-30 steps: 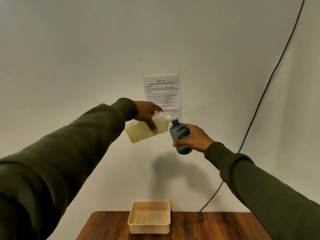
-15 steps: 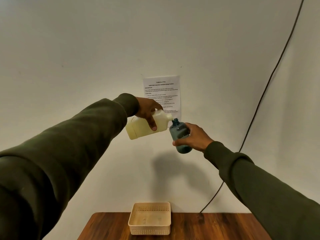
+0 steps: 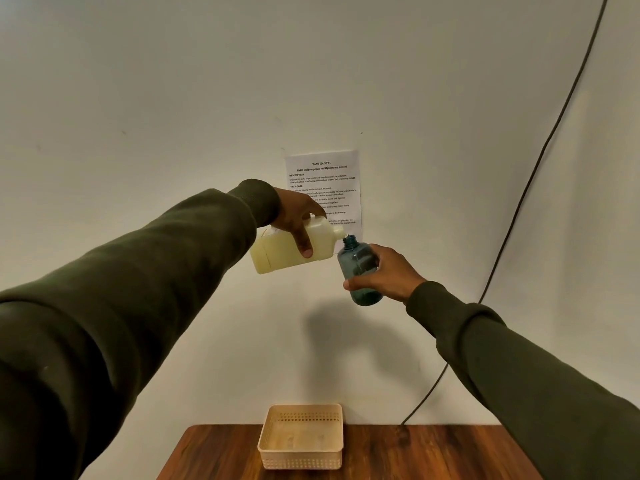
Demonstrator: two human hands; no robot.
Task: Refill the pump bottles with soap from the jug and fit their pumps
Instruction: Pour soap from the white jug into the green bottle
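Observation:
My left hand (image 3: 298,216) grips a pale yellow jug (image 3: 284,252), tipped nearly sideways with its spout at the mouth of a blue-grey translucent bottle (image 3: 356,265). My right hand (image 3: 388,275) holds that bottle around its body, tilted a little to the left, high above the table. The bottle has no pump on it. No pumps or other bottles are in view.
A cream plastic basket (image 3: 301,460) sits on the wooden table (image 3: 415,452) below my hands. A printed task sheet (image 3: 323,181) is stuck to the wall behind the jug. A dark cable (image 3: 526,195) runs down the wall at the right.
My left hand has raised the back of the jug slightly, tipping it further toward the bottle. The bottle and right hand have stayed put.

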